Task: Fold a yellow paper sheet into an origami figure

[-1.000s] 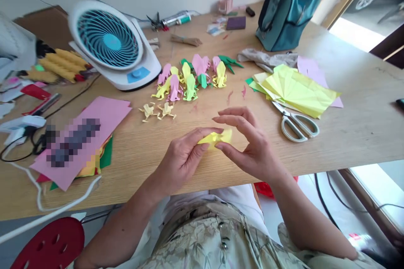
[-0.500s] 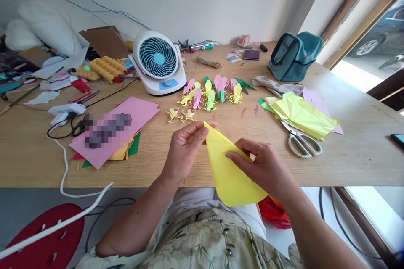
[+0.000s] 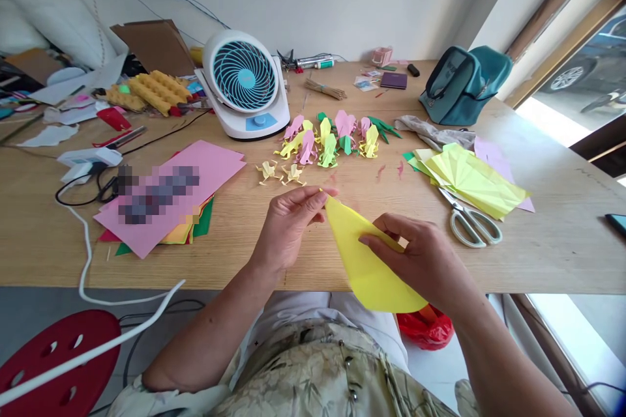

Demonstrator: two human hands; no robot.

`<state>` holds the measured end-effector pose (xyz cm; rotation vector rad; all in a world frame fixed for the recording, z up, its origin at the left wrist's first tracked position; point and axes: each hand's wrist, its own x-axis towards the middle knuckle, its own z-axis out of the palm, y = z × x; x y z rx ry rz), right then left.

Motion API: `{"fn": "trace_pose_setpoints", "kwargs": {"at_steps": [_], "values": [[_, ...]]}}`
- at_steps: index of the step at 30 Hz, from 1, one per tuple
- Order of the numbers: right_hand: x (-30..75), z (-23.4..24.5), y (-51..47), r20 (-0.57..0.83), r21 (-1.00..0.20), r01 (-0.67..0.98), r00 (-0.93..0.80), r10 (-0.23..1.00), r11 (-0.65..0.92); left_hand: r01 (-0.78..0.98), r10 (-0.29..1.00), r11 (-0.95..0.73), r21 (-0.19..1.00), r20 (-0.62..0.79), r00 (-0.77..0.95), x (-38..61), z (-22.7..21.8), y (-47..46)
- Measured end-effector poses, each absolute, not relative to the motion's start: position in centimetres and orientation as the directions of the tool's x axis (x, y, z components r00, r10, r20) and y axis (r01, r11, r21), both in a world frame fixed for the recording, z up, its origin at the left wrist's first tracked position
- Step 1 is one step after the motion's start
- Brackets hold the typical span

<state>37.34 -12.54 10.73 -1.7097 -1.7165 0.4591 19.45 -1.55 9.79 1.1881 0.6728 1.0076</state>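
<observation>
I hold a folded yellow paper sheet (image 3: pixel 366 262) over the near edge of the wooden table (image 3: pixel 548 247). My left hand (image 3: pixel 288 225) pinches its upper tip. My right hand (image 3: pixel 423 257) grips its right side, thumb on top. Behind my hands lie two tiny yellow origami figures (image 3: pixel 280 172) and a cluster of pink, yellow and green folded figures (image 3: pixel 332 137).
Scissors (image 3: pixel 470 221) lie right of my hands beside a stack of yellow-green paper (image 3: pixel 472 179). A pink sheet on coloured paper (image 3: pixel 171 195) is at left. A small fan (image 3: pixel 244 86), a teal bag (image 3: pixel 462 83), cables (image 3: pixel 98 273) and a red stool (image 3: pixel 59 365) are around.
A second ago my hands held a small crumpled-looking yellow piece on the table; now the yellow paper is opened into a large pointed sheet, held off the table edge and tilted slightly right.
</observation>
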Motion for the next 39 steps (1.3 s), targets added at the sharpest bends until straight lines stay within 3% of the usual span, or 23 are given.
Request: {"fn": "trace_pose_setpoints", "kwargs": {"at_steps": [6, 10, 13, 15, 20, 24, 29, 35, 37, 39], "values": [[38.3, 12.4, -11.2, 0.392, -0.513, 0.808, -0.079, 0.917, 0.289, -0.329, 0.895, -0.068, 0.942, 0.203, 0.397, 19.1, 11.5, -1.7], [38.6, 13.4, -9.5, 0.516, -0.327, 0.849, -0.207, 0.831, 0.414, -0.256, 0.826, -0.404, 0.878, 0.47, 0.31, 18.4, 13.7, -2.6], [38.8, 14.2, -7.8, 0.63, -0.201, 0.862, -0.251, 0.735, 0.466, -0.019, 0.598, -0.776, 0.631, 0.744, 0.299, 17.5, 15.4, -4.1], [39.0, 14.4, -6.9, 0.699, -0.173, 0.841, -0.261, 0.665, 0.512, 0.095, 0.419, -0.904, 0.418, 0.815, 0.4, 17.0, 16.0, -5.4], [40.5, 11.7, -7.1, 0.713, -0.253, 0.69, -0.341, 0.613, 0.679, 0.127, 0.067, -0.992, -0.025, 0.743, 0.666, 18.1, 13.9, -8.1], [42.1, 7.2, -8.0, 0.645, -0.388, 0.553, -0.409, 0.646, 0.738, 0.072, -0.037, -0.99, -0.125, 0.703, 0.71, 21.0, 9.7, -9.4], [44.5, 2.8, -7.1, 0.521, -0.464, 0.501, -0.513, 0.682, 0.731, 0.042, -0.011, -0.996, -0.079, 0.567, 0.824, 24.6, 5.5, -9.5], [47.2, 0.4, -5.3, 0.37, -0.558, 0.472, -0.595, 0.714, 0.683, 0.005, 0.169, -0.947, 0.32, 0.488, 0.856, 25.8, 4.3, -6.0], [47.7, 0.1, -5.0, 0.37, -0.546, 0.454, -0.624, 0.689, 0.704, 0.09, 0.284, -0.916, 0.392, 0.472, 0.834, 25.4, 4.4, -3.7], [47.8, -0.2, -4.8, 0.385, -0.509, 0.465, -0.629, 0.675, 0.724, 0.107, 0.281, -0.908, 0.404, 0.4, 0.872, 25.0, 4.1, -1.6]]}}
